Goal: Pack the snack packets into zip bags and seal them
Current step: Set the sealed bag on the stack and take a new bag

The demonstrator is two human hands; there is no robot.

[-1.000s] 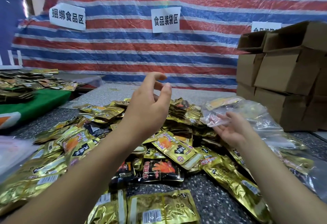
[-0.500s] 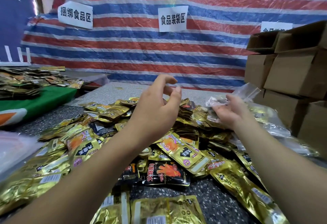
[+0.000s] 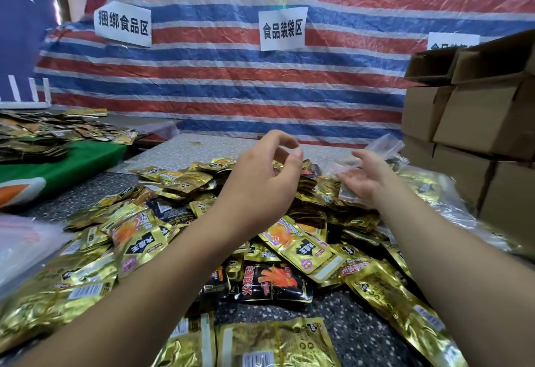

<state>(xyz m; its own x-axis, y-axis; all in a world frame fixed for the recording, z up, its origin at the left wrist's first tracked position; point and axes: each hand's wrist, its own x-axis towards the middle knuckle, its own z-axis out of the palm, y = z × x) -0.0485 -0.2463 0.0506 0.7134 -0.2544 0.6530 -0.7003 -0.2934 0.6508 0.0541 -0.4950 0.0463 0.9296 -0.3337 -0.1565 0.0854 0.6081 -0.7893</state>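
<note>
At the far left a green cloth [image 3: 86, 158] carries a flat spread of dark and gold packets [image 3: 43, 138], with a stack of clear zip bags [image 3: 26, 248] at the near left edge. On the striped tarp [image 3: 231, 91] behind, two paper signs can be read: "捆绑食品区" [image 3: 123, 24] and "食品装袋区" [image 3: 282, 28]; a third sign [image 3: 453, 41] is cut off by cardboard boxes [image 3: 477, 117] stacked at the right. The snack packets [image 3: 202, 222] lie heaped on the speckled table [image 3: 341, 329] between both forearms, pointing every way — no common axis. One black packet [image 3: 272, 282] with an orange claw picture lies flat near the front, long side running left to right. The left hand [image 3: 260, 181] hovers over the heap, fingers loosely curled with thumb and forefinger nearly meeting, holding nothing. The right hand [image 3: 367, 178] is spread open, palm turned leftward, just beside a crumpled clear zip bag [image 3: 385, 146] — whether it touches the bag cannot be told. More filled clear bags [image 3: 440, 193] lie at the right, against the boxes.
</note>
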